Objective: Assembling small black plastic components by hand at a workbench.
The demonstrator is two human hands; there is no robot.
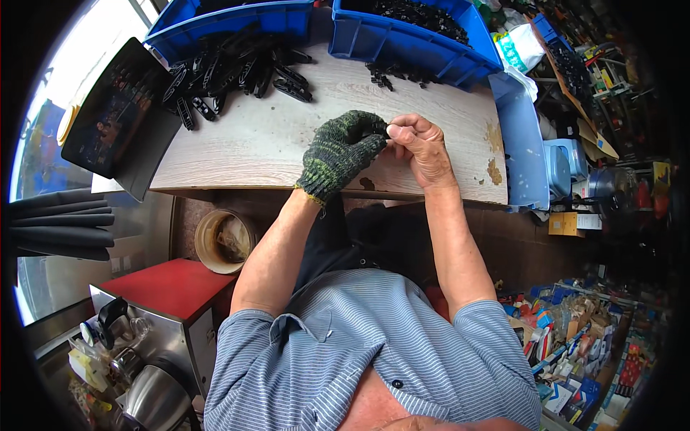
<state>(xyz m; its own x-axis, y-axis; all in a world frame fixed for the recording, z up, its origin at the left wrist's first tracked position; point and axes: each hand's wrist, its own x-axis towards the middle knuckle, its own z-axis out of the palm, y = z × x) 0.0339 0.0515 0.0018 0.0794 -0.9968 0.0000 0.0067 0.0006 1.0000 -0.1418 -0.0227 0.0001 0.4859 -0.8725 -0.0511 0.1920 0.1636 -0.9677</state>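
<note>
I have both hands meeting over the near part of the worktop [237,154], at the centre of my view. The left hand [339,154], in a dark green knit glove, points toward 2 o'clock; its grip is pinching a small black piece [388,125] between thumb and fingers. The bare right hand [431,156] comes in from 5 o'clock, its grip pinching the same piece with thumb and forefinger — the fingers hide most of it, so I can't make out its shape.

Around the hands, I see small black parts [388,75] spilled at 12 o'clock, just in front of a blue bin [402,49]. Longer black clips [291,87] lie heaped at 10 o'clock before another bin [248,20]. A dark screen [118,111] stands at 9 o'clock, and a blue tray [525,133] at 3. Below the worktop, a bucket [205,241] sits at 8 o'clock — just beside a red-topped cabinet [169,284].
</note>
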